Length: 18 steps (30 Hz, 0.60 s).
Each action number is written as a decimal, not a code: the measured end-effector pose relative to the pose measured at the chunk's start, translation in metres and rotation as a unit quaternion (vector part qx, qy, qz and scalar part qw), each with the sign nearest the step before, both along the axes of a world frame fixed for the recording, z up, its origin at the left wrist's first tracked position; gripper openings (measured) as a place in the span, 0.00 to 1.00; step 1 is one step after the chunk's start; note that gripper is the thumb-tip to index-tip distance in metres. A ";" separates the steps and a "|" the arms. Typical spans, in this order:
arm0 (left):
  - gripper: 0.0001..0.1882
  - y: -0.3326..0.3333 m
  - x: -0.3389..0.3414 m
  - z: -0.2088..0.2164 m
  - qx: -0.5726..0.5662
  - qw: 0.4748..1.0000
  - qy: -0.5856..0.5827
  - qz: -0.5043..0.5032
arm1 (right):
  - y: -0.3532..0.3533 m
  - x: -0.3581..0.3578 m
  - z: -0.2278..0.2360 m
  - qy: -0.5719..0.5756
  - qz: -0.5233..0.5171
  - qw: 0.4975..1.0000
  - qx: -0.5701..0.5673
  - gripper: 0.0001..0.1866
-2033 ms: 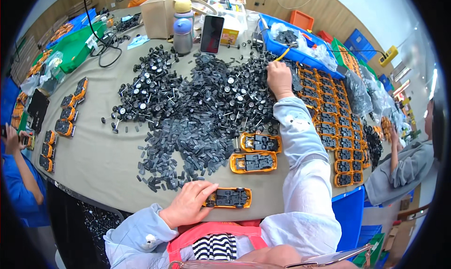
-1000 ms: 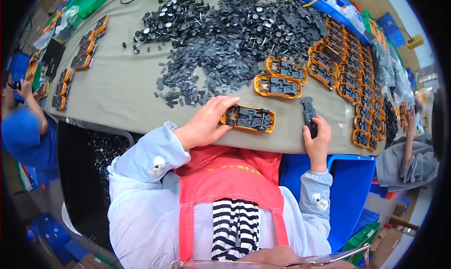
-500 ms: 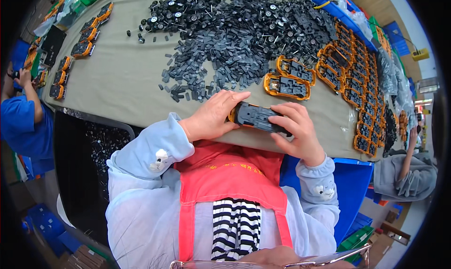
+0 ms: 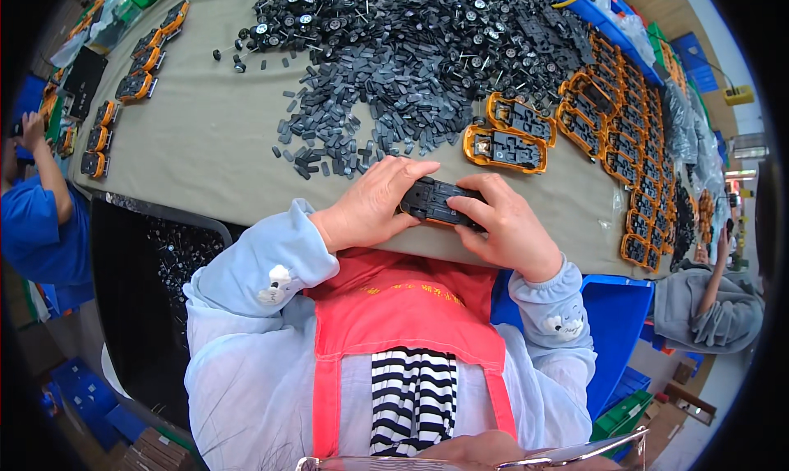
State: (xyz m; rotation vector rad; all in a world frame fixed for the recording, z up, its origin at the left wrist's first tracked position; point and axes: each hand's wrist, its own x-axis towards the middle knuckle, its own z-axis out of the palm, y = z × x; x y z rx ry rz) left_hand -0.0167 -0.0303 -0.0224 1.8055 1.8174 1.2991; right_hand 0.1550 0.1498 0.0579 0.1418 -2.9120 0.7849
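Toy car: here in both hands, the toy car (image 4: 429, 200) sits just over the near edge of the worktop (image 4: 205, 126), black underside up, a strip of orange body peeking out below.
Left hand: clamped on the car's left end, the left hand (image 4: 371, 206) has its thumb along the near side.
Right hand: clamped too, the right hand (image 4: 508, 228) grips the other end, fingers laid over that black underside.
Just beyond: two upturned orange cars (image 4: 505, 149), side by side, dark bases showing.
Middle heap: small black pieces (image 4: 370, 101) by the score, far too many to count, with wheels on axles (image 4: 316, 19) tangled behind them.
Right side: rows of orange cars (image 4: 637, 204), packed tight, too overlapped for a sure count.
Far left: seven small orange parts (image 4: 136, 86), in a run of four and a run of three.
Blue bin: up at the far right, the blue bin (image 4: 616, 43) carries clear plastic bags (image 4: 629, 23) and black parts.
Black tub: down at the left, the black tub (image 4: 123, 307) holds a scatter of small dark parts (image 4: 174, 257).
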 end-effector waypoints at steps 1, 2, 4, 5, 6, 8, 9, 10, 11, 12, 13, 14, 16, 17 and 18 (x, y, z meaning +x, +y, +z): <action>0.46 0.000 0.000 0.000 -0.001 1.000 -0.001 -0.001 | -0.001 0.001 0.000 -0.005 -0.007 1.000 0.003 0.19; 0.42 0.001 0.000 0.000 0.008 1.000 -0.002 -0.001 | -0.001 0.002 0.000 -0.009 -0.014 1.000 0.006 0.18; 0.37 0.001 0.002 0.003 0.017 1.000 -0.004 -0.002 | 0.000 0.003 -0.002 -0.002 -0.014 1.000 0.018 0.20; 0.32 -0.001 0.002 0.008 -0.009 1.000 0.016 -0.003 | 0.001 0.005 -0.002 0.005 -0.013 0.999 0.030 0.21; 0.28 -0.002 0.004 0.011 -0.035 0.999 0.036 -0.003 | 0.002 0.007 -0.001 0.005 -0.017 0.999 0.031 0.21; 0.24 -0.002 0.007 0.010 -0.022 0.999 0.037 0.010 | 0.004 0.011 0.001 0.024 -0.039 0.998 0.033 0.30; 0.21 -0.001 0.008 0.010 -0.010 0.999 0.038 0.028 | 0.006 0.017 -0.001 0.025 -0.040 0.998 0.035 0.30; 0.21 -0.002 0.009 0.011 -0.009 0.999 0.039 0.026 | 0.009 0.025 -0.008 0.007 -0.088 0.996 -0.022 0.35; 0.21 -0.003 0.009 0.012 -0.020 0.999 0.041 0.024 | 0.010 0.031 -0.014 -0.010 -0.138 0.987 -0.079 0.40; 0.21 -0.002 0.009 0.014 -0.031 0.998 0.043 0.022 | 0.011 0.035 -0.018 -0.027 -0.160 0.981 -0.104 0.43; 0.21 -0.001 0.010 0.015 -0.030 0.998 0.043 0.018 | 0.011 0.035 -0.021 -0.026 -0.164 0.981 -0.104 0.43; 0.20 0.000 0.012 0.015 -0.017 0.997 0.063 0.037 | 0.011 0.034 -0.023 -0.039 -0.168 0.979 -0.105 0.42; 0.20 0.002 0.016 0.019 -0.004 0.995 0.081 0.052 | 0.011 0.033 -0.025 -0.052 -0.176 0.977 -0.108 0.42; 0.20 0.004 0.018 0.025 0.006 0.991 0.112 0.068 | 0.011 0.032 -0.026 -0.051 -0.168 0.978 -0.108 0.41; 0.19 0.005 0.020 0.027 0.016 0.986 0.142 0.084 | 0.012 0.031 -0.027 -0.051 -0.161 0.980 -0.109 0.40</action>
